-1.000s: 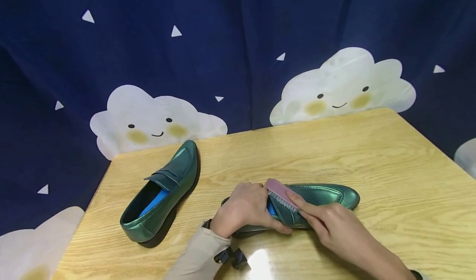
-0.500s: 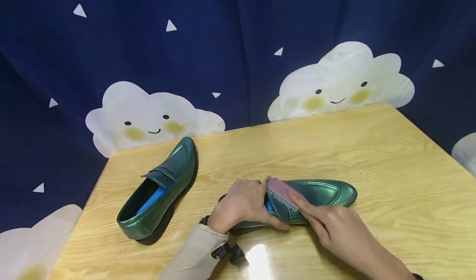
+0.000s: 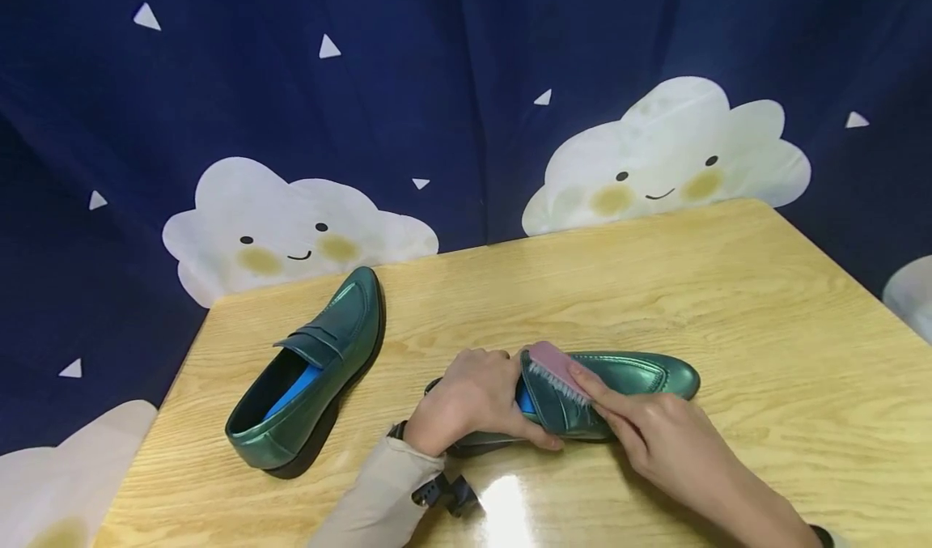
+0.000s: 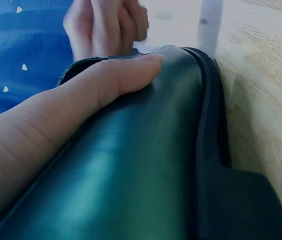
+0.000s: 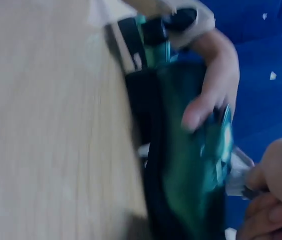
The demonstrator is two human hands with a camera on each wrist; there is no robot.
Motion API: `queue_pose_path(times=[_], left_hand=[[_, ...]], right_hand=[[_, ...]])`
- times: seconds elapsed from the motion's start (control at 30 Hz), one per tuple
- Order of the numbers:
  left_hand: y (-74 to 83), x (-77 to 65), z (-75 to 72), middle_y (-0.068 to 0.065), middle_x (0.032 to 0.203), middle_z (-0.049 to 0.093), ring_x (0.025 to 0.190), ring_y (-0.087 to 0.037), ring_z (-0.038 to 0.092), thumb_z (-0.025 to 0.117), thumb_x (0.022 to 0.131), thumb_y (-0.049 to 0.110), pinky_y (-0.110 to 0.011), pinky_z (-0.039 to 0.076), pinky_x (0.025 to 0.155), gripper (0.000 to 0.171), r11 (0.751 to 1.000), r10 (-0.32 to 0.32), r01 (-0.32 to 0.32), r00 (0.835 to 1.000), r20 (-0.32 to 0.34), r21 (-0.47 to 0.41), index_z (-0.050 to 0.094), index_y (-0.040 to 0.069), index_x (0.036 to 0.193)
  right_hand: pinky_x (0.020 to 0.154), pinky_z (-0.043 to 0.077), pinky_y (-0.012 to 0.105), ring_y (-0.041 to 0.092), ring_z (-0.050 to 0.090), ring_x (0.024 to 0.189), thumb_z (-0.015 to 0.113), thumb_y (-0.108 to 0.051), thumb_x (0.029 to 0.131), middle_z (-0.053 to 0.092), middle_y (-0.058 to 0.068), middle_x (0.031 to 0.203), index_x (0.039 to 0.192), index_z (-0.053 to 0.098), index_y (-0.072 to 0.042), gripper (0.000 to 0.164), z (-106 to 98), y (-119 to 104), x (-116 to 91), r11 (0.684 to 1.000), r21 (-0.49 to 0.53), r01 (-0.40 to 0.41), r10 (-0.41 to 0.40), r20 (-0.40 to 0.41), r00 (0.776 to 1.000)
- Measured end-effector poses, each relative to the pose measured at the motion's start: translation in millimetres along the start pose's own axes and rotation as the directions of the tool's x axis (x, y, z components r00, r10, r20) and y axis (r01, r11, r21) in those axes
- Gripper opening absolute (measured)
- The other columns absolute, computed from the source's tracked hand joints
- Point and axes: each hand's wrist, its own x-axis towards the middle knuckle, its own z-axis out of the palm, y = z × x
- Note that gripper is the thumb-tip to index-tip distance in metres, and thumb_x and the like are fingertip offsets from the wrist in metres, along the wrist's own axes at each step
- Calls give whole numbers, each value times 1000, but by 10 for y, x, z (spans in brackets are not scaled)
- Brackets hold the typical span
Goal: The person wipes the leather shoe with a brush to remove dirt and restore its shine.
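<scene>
A metallic green loafer [image 3: 626, 375] with a blue insole lies on the table, its toe to the right. My left hand [image 3: 476, 398] grips it across the opening, the thumb [image 4: 126, 75] laid along its near side in the left wrist view. A pink brush [image 3: 555, 367] with pale bristles is pinched in my right hand [image 3: 666, 431]. Its bristles face down over the strap of the loafer. In the right wrist view the brush [image 5: 238, 172] shows beside the blurred shoe. The matching green loafer [image 3: 313, 378] stands at the left, toe pointing away.
The wooden table [image 3: 728, 289] extends behind and to the right of the shoe. A dark blue curtain [image 3: 408, 87] with white clouds hangs behind its far edge. A black strap piece [image 3: 444, 493] sticks out from the left sleeve [image 3: 379, 491].
My right hand has shifted the brush slightly up and right over the strap. The left hand stays on the loafer. The whole head view has drifted slightly.
</scene>
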Motion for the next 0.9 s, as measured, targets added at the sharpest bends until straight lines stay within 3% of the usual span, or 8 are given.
queue_pose_path(times=[0.1,0.2,0.4,0.57,0.63,0.73,0.8,0.9], left_hand=[[-1,13,-4,0,86,65,78,-14,62,62,55,87,-26,49,64,111,1000,-1,1,1000,11,1,50,14,138],[4,1,-2,0,81,64,75,-13,61,63,55,86,-25,49,64,108,1000,5,-5,1000,11,-2,52,15,136],[-8,-31,-36,-2,80,65,73,-14,61,67,54,84,-24,48,60,115,1000,5,-5,1000,0,-10,43,16,144],[5,-23,-43,-4,99,69,91,-17,65,65,57,84,-29,52,74,115,1000,23,-23,1000,-16,1,40,16,147],[11,-27,-35,-5,101,69,93,-18,65,63,57,85,-30,52,76,116,1000,22,-22,1000,-9,17,39,15,147],[13,-40,-14,-5,96,69,88,-17,65,62,56,86,-29,52,74,118,999,8,-8,1000,3,39,39,14,147],[13,-44,-5,-4,92,69,84,-16,64,63,56,86,-27,51,71,119,999,4,-4,1000,3,44,39,13,147],[16,-36,-2,-3,88,68,81,-15,63,63,56,85,-27,51,70,118,999,4,-4,1000,0,32,40,13,147]], right_hand=[[43,26,22,2,30,49,65,-13,89,33,-13,53,139,52,-28,54,15,11,72,994,-85,-62,61,-13,998],[44,28,21,0,30,48,64,-11,90,34,-14,54,142,49,-26,56,28,-12,72,998,-54,-43,44,17,999],[54,42,19,-10,42,61,66,-7,87,66,-13,72,144,45,-25,64,30,-18,-77,992,46,117,-116,-16,993],[46,37,27,-2,38,53,67,-14,88,62,-7,65,143,45,-32,62,27,39,-125,994,-75,-80,78,-30,997],[45,38,27,-1,40,52,66,-14,89,59,-9,63,144,44,-34,62,39,29,-136,990,-85,-111,109,-26,994],[51,45,24,-5,51,62,68,-10,86,69,-8,75,144,45,-28,65,67,-25,-174,999,-32,7,-9,-39,999],[53,43,19,-9,50,64,69,-8,85,64,-15,72,145,45,-26,66,84,-63,-198,996,0,92,-92,-61,994],[51,41,20,-10,47,61,71,-9,83,59,-18,67,144,46,-27,69,93,-80,-213,995,-35,89,-92,-95,991]])
